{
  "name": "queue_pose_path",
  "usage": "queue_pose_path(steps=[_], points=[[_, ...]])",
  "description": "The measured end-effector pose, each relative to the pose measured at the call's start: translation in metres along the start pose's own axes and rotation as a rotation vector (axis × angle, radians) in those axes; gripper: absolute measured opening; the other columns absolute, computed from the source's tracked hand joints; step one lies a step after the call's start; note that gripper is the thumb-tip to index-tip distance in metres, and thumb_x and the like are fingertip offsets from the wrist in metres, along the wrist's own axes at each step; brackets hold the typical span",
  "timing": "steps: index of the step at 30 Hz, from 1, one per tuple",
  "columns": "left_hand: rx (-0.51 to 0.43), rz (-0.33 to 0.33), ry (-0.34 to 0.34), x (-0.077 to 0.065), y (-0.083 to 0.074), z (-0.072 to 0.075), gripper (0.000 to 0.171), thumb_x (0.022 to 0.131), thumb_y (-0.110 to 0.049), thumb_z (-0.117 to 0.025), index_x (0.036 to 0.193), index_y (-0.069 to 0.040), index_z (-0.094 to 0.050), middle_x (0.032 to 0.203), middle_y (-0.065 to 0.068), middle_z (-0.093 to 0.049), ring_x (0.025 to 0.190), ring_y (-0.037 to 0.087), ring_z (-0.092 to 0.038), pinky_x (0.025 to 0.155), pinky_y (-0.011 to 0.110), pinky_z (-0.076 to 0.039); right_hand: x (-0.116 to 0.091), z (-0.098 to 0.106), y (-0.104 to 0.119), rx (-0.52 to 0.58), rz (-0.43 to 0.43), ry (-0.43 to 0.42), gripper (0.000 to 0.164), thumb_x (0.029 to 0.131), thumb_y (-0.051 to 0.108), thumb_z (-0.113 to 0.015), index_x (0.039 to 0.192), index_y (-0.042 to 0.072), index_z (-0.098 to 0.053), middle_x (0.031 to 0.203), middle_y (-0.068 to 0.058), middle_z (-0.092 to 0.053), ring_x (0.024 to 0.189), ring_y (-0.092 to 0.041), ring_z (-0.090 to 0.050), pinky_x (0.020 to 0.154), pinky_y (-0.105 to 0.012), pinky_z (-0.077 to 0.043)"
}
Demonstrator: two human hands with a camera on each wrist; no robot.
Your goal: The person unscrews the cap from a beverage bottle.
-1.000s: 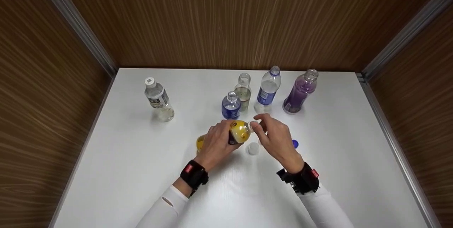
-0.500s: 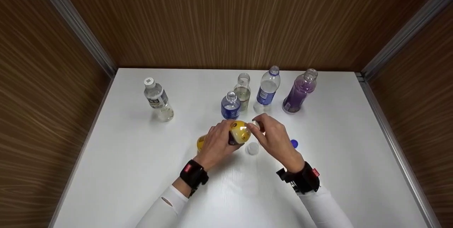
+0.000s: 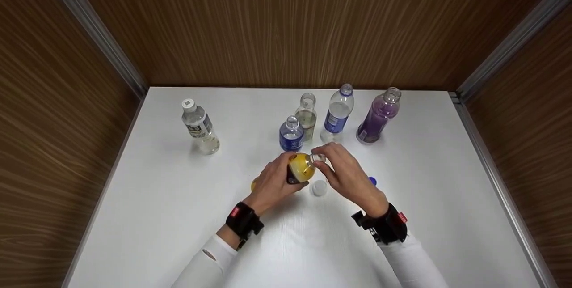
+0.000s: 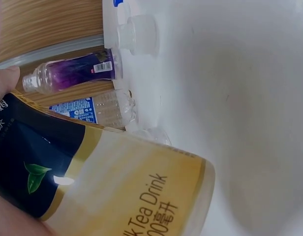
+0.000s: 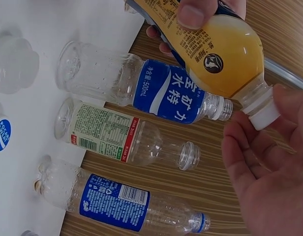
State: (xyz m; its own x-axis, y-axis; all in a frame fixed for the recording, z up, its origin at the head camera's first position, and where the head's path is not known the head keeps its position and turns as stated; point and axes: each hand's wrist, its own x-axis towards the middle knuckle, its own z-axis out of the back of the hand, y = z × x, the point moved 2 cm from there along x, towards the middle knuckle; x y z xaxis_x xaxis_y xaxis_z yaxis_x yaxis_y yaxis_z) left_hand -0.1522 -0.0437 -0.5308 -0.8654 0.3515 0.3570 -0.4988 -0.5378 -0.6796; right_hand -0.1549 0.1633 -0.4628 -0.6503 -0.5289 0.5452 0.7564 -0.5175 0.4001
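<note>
My left hand [image 3: 272, 180] grips the body of a yellow and dark milk tea bottle [image 3: 300, 168], tilted with its neck to the right. Its "Milk Tea Drink" label [image 4: 151, 196] fills much of the left wrist view. At the bottle's mouth, the thumb and fingers of my right hand [image 3: 351, 178] pinch a white cap [image 5: 264, 115]. The cap sits on the neck, and whether it is tight I cannot tell. Below the hands a loose whitish cap [image 3: 319, 188] lies on the table. A blue cap [image 3: 372, 181] is partly hidden behind my right hand.
Behind the hands stand uncapped bottles: a blue-label one [image 3: 291, 136], a clear one [image 3: 306, 118], another blue-label one [image 3: 338, 113] and a purple one [image 3: 378, 116]. A white-capped bottle [image 3: 199, 127] stands at left. Wood-grain panels [image 3: 286, 24] enclose the white table [image 3: 156, 216].
My right fingers have shifted around the cap, the index finger coming left over it, and more of the white cap shows. My left hand and the bottle have barely moved.
</note>
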Motion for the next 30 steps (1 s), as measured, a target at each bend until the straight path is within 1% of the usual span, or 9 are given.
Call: queue_pose_path(steps=[4,8,12,16,18,21,25,27,30], points=[[0.029,0.001,-0.012,-0.001,0.001,0.000,0.071,0.083,-0.029,-0.089,0.137,-0.004,-0.048,0.123,0.013,-0.066,0.105,0.028,-0.066,0.091,0.043,-0.055,-0.001,0.000,0.000,0.060,-0.031,0.015,0.031,0.100,0.010,-0.068,0.130,0.004,-0.061,0.119,-0.006,-0.066,0.111,-0.020,-0.063,0.092,-0.038,-0.054],[0.074,0.008,-0.025,-0.002,0.002,0.000,0.071,0.085,-0.031,-0.087,0.137,-0.004,-0.048,0.122,0.014,-0.066,0.106,0.028,-0.065,0.094,0.045,-0.054,-0.002,-0.002,-0.001,0.090,-0.142,0.017,0.052,0.099,0.021,-0.073,0.143,0.001,-0.053,0.134,-0.013,-0.063,0.118,-0.026,-0.063,0.099,-0.045,-0.053],[0.132,0.014,-0.034,-0.003,0.002,0.000,0.069,0.087,-0.033,-0.085,0.138,-0.006,-0.047,0.123,0.012,-0.065,0.108,0.025,-0.064,0.097,0.046,-0.051,-0.003,-0.006,-0.002,0.053,-0.267,-0.014,0.072,0.098,0.035,-0.073,0.152,0.000,-0.043,0.147,-0.020,-0.055,0.126,-0.034,-0.060,0.104,-0.052,-0.050],[0.191,0.008,-0.052,-0.002,0.002,0.000,0.070,0.087,-0.034,-0.085,0.140,-0.007,-0.047,0.124,0.010,-0.064,0.110,0.024,-0.063,0.097,0.044,-0.051,-0.002,-0.008,-0.003,-0.013,-0.313,-0.072,0.074,0.102,0.050,-0.061,0.153,0.000,-0.043,0.149,-0.022,-0.053,0.133,-0.039,-0.054,0.108,-0.057,-0.044],[0.216,0.006,-0.061,-0.001,0.002,0.000,0.071,0.087,-0.034,-0.086,0.140,-0.007,-0.047,0.123,0.010,-0.064,0.109,0.025,-0.063,0.095,0.043,-0.051,-0.002,-0.009,-0.002,-0.048,-0.320,-0.101,0.075,0.103,0.059,-0.052,0.150,0.001,-0.048,0.142,-0.020,-0.060,0.131,-0.039,-0.056,0.107,-0.059,-0.042],[0.247,0.004,-0.062,-0.001,0.001,-0.001,0.072,0.086,-0.033,-0.086,0.140,-0.008,-0.047,0.123,0.010,-0.064,0.108,0.025,-0.064,0.095,0.044,-0.051,-0.001,-0.011,-0.001,-0.099,-0.316,-0.145,0.071,0.103,0.063,-0.046,0.136,0.002,-0.062,0.118,-0.015,-0.071,0.116,-0.038,-0.063,0.097,-0.058,-0.045],[0.267,0.004,-0.053,-0.001,0.001,-0.002,0.073,0.086,-0.033,-0.087,0.141,-0.009,-0.047,0.125,0.010,-0.063,0.109,0.026,-0.064,0.097,0.044,-0.051,0.000,-0.012,0.001,-0.132,-0.287,-0.182,0.048,0.102,0.049,-0.062,0.111,0.003,-0.073,0.084,-0.007,-0.068,0.086,-0.030,-0.063,0.076,-0.048,-0.046],[0.273,0.003,-0.053,-0.001,0.001,-0.002,0.073,0.086,-0.032,-0.087,0.141,-0.008,-0.047,0.125,0.011,-0.063,0.109,0.026,-0.064,0.097,0.044,-0.051,0.000,-0.013,0.001,-0.129,-0.267,-0.183,0.036,0.098,0.039,-0.072,0.105,0.003,-0.074,0.078,-0.005,-0.065,0.077,-0.026,-0.060,0.069,-0.044,-0.044],[0.273,0.000,-0.053,-0.001,0.001,-0.002,0.073,0.086,-0.032,-0.087,0.141,-0.007,-0.047,0.125,0.011,-0.063,0.109,0.027,-0.064,0.096,0.044,-0.051,0.000,-0.013,0.002,-0.112,-0.234,-0.177,0.029,0.094,0.029,-0.078,0.104,0.003,-0.072,0.078,-0.003,-0.064,0.077,-0.023,-0.058,0.068,-0.041,-0.043]])
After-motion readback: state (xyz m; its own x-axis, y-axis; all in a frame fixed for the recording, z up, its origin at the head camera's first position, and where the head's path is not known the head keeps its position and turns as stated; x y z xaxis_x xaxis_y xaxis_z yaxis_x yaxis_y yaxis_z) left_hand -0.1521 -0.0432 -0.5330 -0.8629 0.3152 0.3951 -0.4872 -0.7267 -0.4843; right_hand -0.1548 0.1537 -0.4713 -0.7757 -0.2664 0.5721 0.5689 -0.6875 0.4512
